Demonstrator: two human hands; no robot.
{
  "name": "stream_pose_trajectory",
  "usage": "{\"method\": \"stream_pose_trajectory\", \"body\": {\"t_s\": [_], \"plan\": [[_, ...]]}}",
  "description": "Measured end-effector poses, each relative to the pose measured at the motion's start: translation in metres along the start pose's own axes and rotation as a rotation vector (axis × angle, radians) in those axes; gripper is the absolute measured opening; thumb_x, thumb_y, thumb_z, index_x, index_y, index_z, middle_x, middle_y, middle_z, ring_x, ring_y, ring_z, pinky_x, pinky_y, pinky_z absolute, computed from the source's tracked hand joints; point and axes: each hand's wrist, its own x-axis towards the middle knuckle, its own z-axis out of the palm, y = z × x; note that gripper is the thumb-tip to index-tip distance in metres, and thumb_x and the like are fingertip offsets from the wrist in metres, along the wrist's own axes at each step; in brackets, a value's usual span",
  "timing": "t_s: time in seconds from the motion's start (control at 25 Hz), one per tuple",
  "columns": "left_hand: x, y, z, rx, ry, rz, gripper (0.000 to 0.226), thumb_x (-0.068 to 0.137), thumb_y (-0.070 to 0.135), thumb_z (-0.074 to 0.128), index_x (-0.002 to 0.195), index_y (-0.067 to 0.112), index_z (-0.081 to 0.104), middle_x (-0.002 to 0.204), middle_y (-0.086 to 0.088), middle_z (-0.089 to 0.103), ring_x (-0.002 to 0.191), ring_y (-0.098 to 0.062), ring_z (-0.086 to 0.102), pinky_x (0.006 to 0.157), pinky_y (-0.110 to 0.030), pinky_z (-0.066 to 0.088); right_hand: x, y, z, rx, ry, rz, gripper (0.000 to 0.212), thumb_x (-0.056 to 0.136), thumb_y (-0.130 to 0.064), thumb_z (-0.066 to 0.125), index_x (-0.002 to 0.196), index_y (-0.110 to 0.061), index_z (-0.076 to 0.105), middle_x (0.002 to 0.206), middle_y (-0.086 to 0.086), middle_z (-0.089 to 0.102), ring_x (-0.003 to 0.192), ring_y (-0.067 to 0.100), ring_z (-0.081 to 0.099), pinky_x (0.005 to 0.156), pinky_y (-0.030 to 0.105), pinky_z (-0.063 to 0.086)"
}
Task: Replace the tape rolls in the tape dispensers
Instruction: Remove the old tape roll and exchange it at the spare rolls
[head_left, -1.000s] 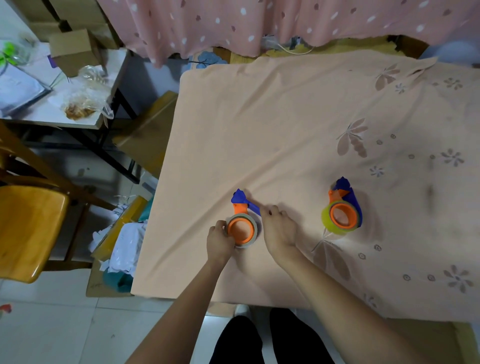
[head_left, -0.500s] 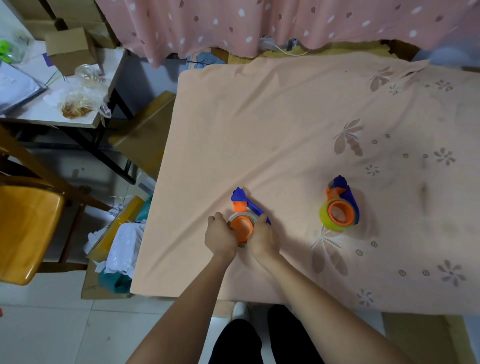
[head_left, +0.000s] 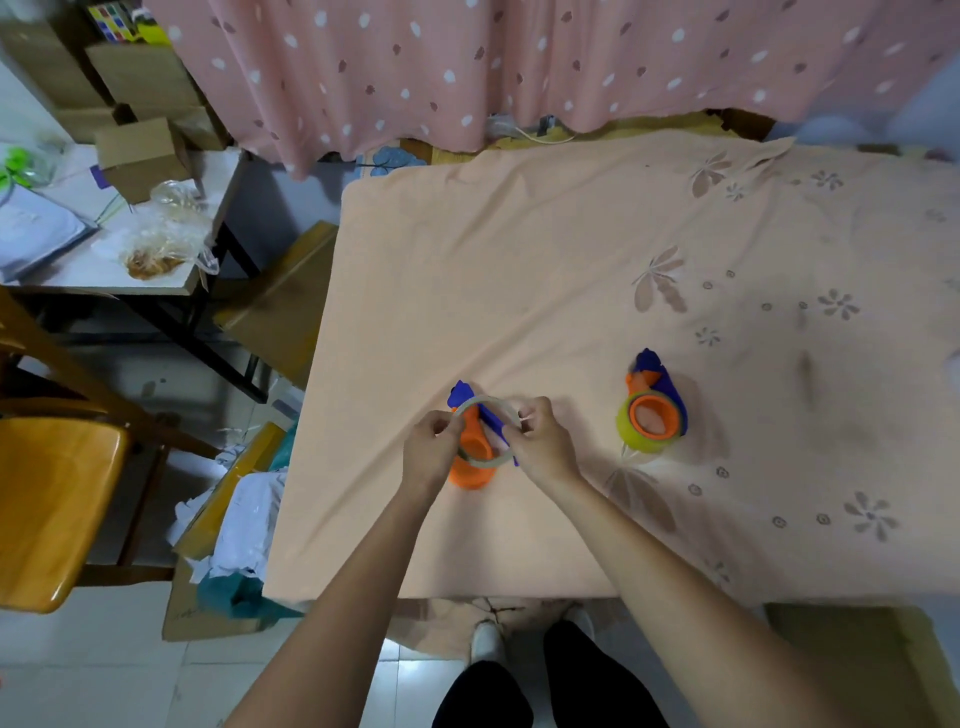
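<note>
Both hands work at the near-left part of the counter (head_left: 519, 249), which is covered by a peach cloth with a faded flower print. Left hand (head_left: 434, 452) pinches the left side of a thin, nearly used-up tape roll (head_left: 485, 405); right hand (head_left: 540, 447) pinches its right side, fingers curled round the ring. Roll is tilted, held just above the orange-and-blue dispenser (head_left: 470, 467), which lies on the cloth under and between the hands; its orange hub shows through the ring. Whether the ring touches the hub: cannot tell.

Second dispenser (head_left: 657, 410), same orange and blue, sits well apart to the right, with a yellow-green tape roll (head_left: 626, 431) seated round its hub.

Off to the left: side table (head_left: 171, 283) with cardboard box (head_left: 140, 156) and plastic bags; orange chair (head_left: 47, 509). Pink dotted curtain (head_left: 519, 62) behind.
</note>
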Motion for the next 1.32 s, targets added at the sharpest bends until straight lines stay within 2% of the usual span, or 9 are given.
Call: {"method": "stream_pose_trajectory", "body": {"t_s": [0.16,0.24,0.36,0.44,0.64,0.76,0.92,1.04,1.32], "plan": [[-0.003,0.038,0.026,-0.074,-0.136,0.041,0.014,0.087,0.016,0.053,0.077,0.010,0.059,0.076,-0.008,0.056,0.066,-0.020,0.050,0.059,-0.028,0.041,-0.001,0.006,-0.049,0.367,0.062,0.113,0.008,0.083,-0.024,0.059,0.087,-0.024,0.053,0.085,0.002,0.062,0.081,0.028,0.066,0.086,0.046,0.057],[-0.012,0.059,0.050,-0.079,-0.190,0.070,0.013,0.090,0.016,0.054,0.085,0.006,0.060,0.078,-0.008,0.059,0.061,-0.017,0.050,0.057,-0.025,0.041,-0.007,0.015,-0.080,0.484,0.122,0.128,0.014,0.086,-0.018,0.059,0.079,-0.026,0.051,0.092,0.009,0.062,0.080,0.028,0.064,0.080,0.043,0.058],[-0.032,0.084,0.096,-0.037,-0.248,0.129,0.016,0.090,0.020,0.056,0.083,0.007,0.061,0.076,-0.004,0.062,0.060,-0.015,0.050,0.056,-0.026,0.042,-0.021,0.037,-0.130,0.581,0.195,0.104,0.013,0.089,-0.018,0.060,0.081,-0.025,0.053,0.100,0.012,0.062,0.089,0.031,0.065,0.070,0.037,0.057],[-0.049,0.093,0.131,-0.023,-0.287,0.156,0.017,0.089,0.022,0.058,0.080,0.008,0.060,0.074,-0.003,0.062,0.059,-0.015,0.050,0.054,-0.026,0.040,-0.032,0.058,-0.162,0.611,0.249,0.105,0.007,0.090,-0.020,0.060,0.086,-0.023,0.054,0.104,0.011,0.063,0.095,0.034,0.067,0.071,0.038,0.058],[-0.138,0.117,0.253,0.050,-0.450,0.227,0.021,0.089,0.023,0.060,0.076,0.007,0.059,0.065,-0.004,0.054,0.056,-0.018,0.047,0.051,-0.026,0.038,-0.081,0.145,-0.273,0.703,0.462,0.152,0.011,0.090,-0.019,0.059,0.082,-0.023,0.053,0.096,0.010,0.060,0.084,0.030,0.065,0.062,0.032,0.054],[-0.194,0.119,0.319,0.104,-0.498,0.282,0.026,0.090,0.028,0.060,0.083,0.003,0.063,0.072,-0.005,0.061,0.057,-0.016,0.048,0.051,-0.025,0.040,-0.119,0.199,-0.331,0.774,0.496,0.163,0.010,0.092,-0.019,0.058,0.084,-0.020,0.052,0.091,0.009,0.060,0.080,0.030,0.064,0.067,0.036,0.058],[-0.282,0.124,0.413,0.158,-0.587,0.337,0.027,0.088,0.030,0.061,0.073,0.007,0.062,0.079,-0.012,0.064,0.057,-0.019,0.048,0.051,-0.027,0.040,-0.177,0.273,-0.415,0.827,0.606,0.165,0.011,0.091,-0.019,0.059,0.082,-0.021,0.053,0.091,0.010,0.061,0.079,0.029,0.064,0.078,0.045,0.058],[-0.336,0.129,0.471,0.193,-0.639,0.376,0.029,0.088,0.032,0.061,0.071,0.008,0.061,0.077,-0.013,0.064,0.056,-0.019,0.048,0.052,-0.028,0.041,-0.213,0.314,-0.464,0.825,0.716,0.186,0.007,0.092,-0.020,0.058,0.093,-0.015,0.053,0.087,0.005,0.059,0.078,0.025,0.063,0.080,0.044,0.058],[-0.404,0.148,0.586,0.253,-0.792,0.443,0.032,0.087,0.035,0.062,0.066,0.010,0.061,0.073,-0.011,0.063,0.059,-0.020,0.050,0.053,-0.030,0.041,-0.258,0.379,-0.558,0.848,0.845,0.224,0.014,0.094,-0.025,0.057,0.104,-0.017,0.053,0.091,-0.005,0.054,0.097,0.024,0.063,0.087,0.043,0.059]]}}
